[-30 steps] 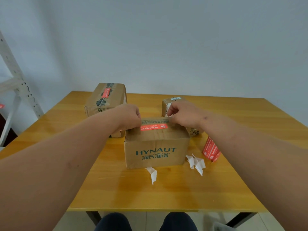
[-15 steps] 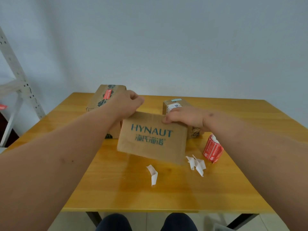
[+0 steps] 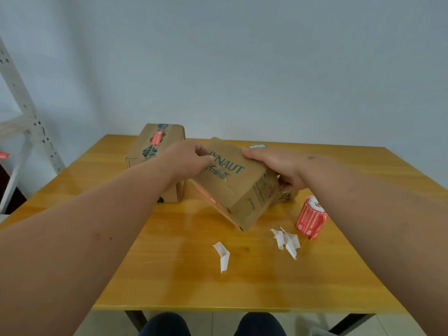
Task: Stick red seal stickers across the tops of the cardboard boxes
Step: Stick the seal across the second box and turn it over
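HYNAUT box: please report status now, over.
Left hand and right hand grip HYNAUT box, tilted, one corner on table. Sticker roll, paper scraps close by.

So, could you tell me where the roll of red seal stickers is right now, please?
The roll of red seal stickers lies on the table's right side, beside the white backing scraps and under the right forearm.

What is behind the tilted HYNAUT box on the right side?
Behind the HYNAUT box, a smaller cardboard box shows only as a corner with dark lettering and a patterned label on top. The rest is hidden by the HYNAUT box and the right hand.
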A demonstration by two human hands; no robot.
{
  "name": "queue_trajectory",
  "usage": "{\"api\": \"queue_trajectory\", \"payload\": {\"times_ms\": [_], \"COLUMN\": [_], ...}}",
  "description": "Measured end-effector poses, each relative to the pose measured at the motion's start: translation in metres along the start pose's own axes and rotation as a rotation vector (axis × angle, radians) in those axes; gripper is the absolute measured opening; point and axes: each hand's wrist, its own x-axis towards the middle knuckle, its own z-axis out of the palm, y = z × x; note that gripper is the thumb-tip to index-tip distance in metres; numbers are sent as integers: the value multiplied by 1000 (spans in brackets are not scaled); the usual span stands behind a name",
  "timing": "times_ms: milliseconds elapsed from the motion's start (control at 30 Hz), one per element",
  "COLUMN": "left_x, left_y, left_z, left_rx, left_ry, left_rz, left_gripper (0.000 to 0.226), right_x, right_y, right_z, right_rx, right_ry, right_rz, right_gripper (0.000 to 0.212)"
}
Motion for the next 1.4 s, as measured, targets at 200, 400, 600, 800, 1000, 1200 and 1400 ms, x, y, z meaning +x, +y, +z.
{"api": "queue_trajectory", "payload": {"times_ms": [200,400,600,800,1000,1200,1400], "left_x": [1,-4,12,36,56,56,45], "left_y": [2,-2,-6,-17,-29,-9,4], "left_z": [9,13,14,21,35,51,68], "left_rx": [8,191,823,908,905,692,639], "left_ry": [-79,-216,-242,59,210,250,196], "left_rz": [-62,-48,33,144,172,270,303], "left_gripper": [43,64,86,22,30,60,47], "right_x": [6,8,21,53,76,76,73], "right_y": [-14,-12,-15,-14,-2,22,35], "right_z": [24,25,27,37,6,-15,-12], "right_rx": [-269,-367,-423,-559,-663,-759,-668], "right_ry": [115,-181,-105,167,368,407,240], "right_rz": [-83,-170,-256,-380,-280,13,154], "right_gripper": [83,60,63,56,46,94,116]}}
